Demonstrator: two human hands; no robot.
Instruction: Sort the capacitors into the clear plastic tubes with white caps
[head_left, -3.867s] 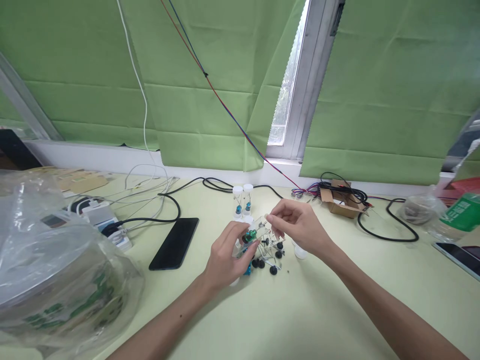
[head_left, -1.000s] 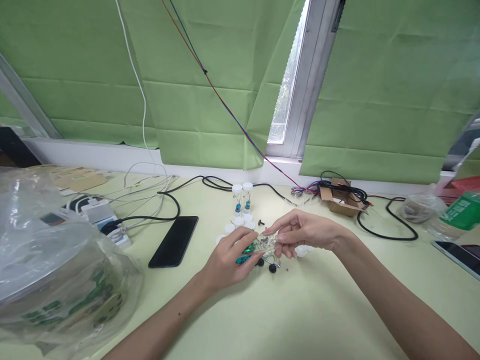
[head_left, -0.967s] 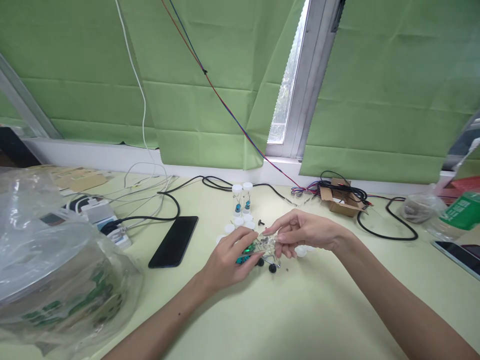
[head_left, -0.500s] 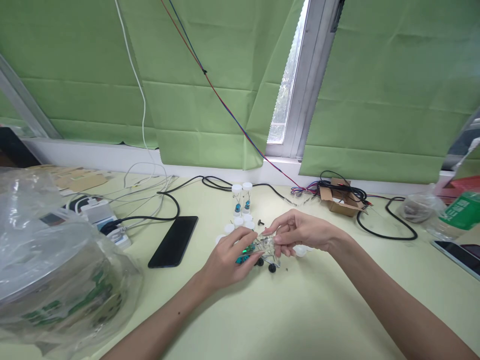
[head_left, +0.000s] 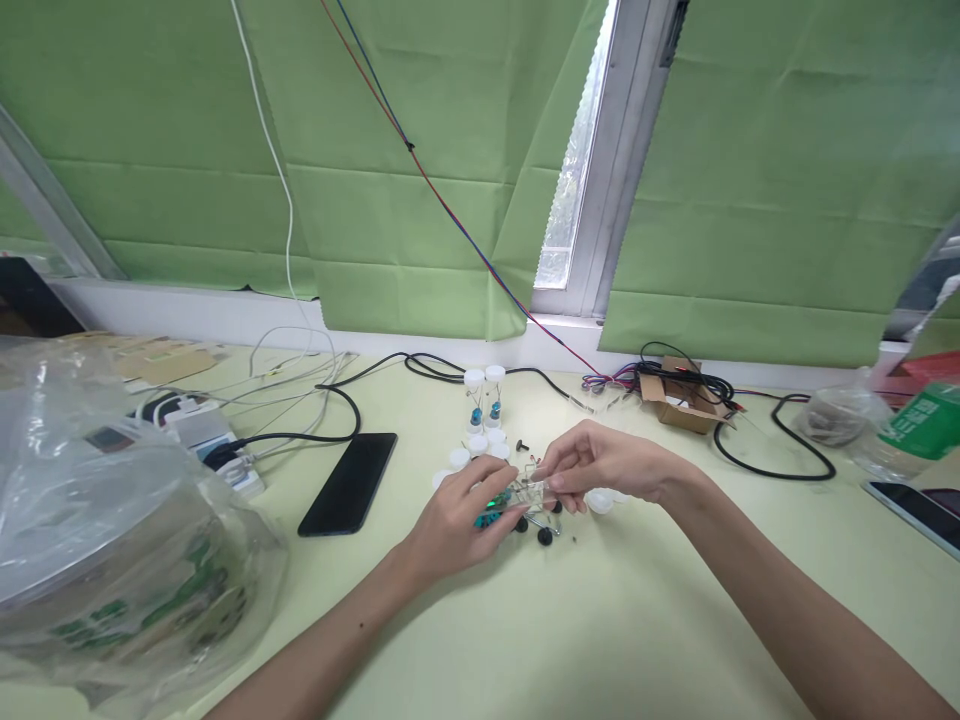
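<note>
My left hand [head_left: 459, 512] is closed on the left side of a small clear plastic and bent-wire assembly [head_left: 534, 493], its thumb and fingers curled round the edge. My right hand [head_left: 600, 462] pinches the right side of the same piece; its fingertips partly hide it. Blue parts [head_left: 487, 520] and a glowing green spot show beneath my left fingers. Below the assembly lie small black round knobs [head_left: 545, 537] and thin metal rods. Several white round caps [head_left: 459, 458] stand behind my left hand. What exactly each fingertip grips is too small to make out.
Two capped clear pieces with blue parts [head_left: 495, 395] stand further back. A black phone [head_left: 349, 484] lies left, beside a plastic-wrapped tub [head_left: 127, 560] and a power strip [head_left: 217, 440]. Cables cross the table's back. A cardboard box [head_left: 679, 408] sits at the back right.
My right fingertips have shifted slightly, uncovering more of the wire piece, small red tips and a black knob. My left hand has stayed nearly in place.
</note>
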